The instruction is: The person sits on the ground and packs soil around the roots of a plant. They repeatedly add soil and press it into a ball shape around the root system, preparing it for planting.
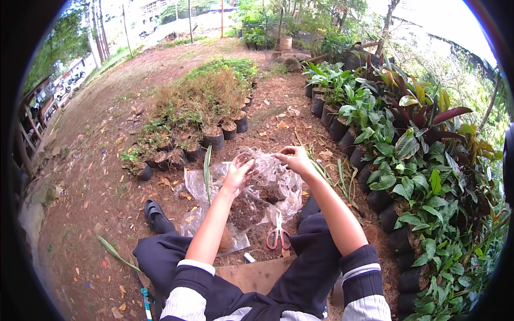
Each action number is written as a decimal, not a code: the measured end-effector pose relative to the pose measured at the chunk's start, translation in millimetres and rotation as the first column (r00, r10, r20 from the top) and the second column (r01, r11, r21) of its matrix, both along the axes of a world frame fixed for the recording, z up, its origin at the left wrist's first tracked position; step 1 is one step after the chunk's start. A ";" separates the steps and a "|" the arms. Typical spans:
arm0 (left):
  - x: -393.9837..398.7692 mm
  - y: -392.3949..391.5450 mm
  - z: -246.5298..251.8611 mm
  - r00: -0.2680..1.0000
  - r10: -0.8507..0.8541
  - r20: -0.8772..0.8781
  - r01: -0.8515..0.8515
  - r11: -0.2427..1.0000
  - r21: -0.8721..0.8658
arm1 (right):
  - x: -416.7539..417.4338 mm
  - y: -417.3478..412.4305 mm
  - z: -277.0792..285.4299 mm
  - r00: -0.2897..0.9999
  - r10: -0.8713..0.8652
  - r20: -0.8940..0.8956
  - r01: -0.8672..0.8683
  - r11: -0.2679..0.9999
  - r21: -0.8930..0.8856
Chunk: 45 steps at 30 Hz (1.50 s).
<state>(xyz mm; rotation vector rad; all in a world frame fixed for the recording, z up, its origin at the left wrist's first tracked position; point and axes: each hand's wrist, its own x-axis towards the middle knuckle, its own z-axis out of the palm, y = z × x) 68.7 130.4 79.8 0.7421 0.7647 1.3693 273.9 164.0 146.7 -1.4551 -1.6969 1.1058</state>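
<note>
My left hand (240, 174) and my right hand (296, 159) are raised over a clear plastic sheet (195, 184) on the ground. Between them is a tangle of pale, thin fibres (257, 154); my left fingers curl at its left side and my right fingertips pinch together at its right edge. Dark soil (243, 214) lies on the sheet below. A long variegated leaf (207, 174) stands just left of my left hand. Red-handled scissors (278, 234) lie with blades slightly apart near my knees, beside a small white cylinder (249, 257).
Potted plants in black bags (214, 138) stand ahead; a long row of leafy plants (385, 180) lines the right. Cut long leaves (345, 180) lie right of the sheet. A loose leaf (116, 252) and a teal-handled tool (145, 303) lie at left.
</note>
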 end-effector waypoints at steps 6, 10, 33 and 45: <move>-5.0 -1.5 -16.8 0.968 0.112 0.225 -0.085 0.989 -0.125 | 40.2 15.3 -19.3 0.905 -0.158 -0.394 0.129 0.987 -0.100; -7.5 5.0 -23.1 0.893 0.153 0.424 -0.092 0.983 -0.160 | 55.1 23.8 -24.0 0.850 -0.308 -0.428 0.268 0.951 -0.153; -149.6 29.9 -127.7 0.387 0.531 -0.754 -0.612 0.759 0.221 | 123.6 43.9 -23.4 0.299 -0.406 -0.864 0.639 0.758 -0.134; -211.3 18.3 -135.4 0.314 0.772 -0.552 -0.918 0.396 0.032 | 165.7 114.9 -39.1 0.263 -0.487 -0.833 0.778 0.618 -0.116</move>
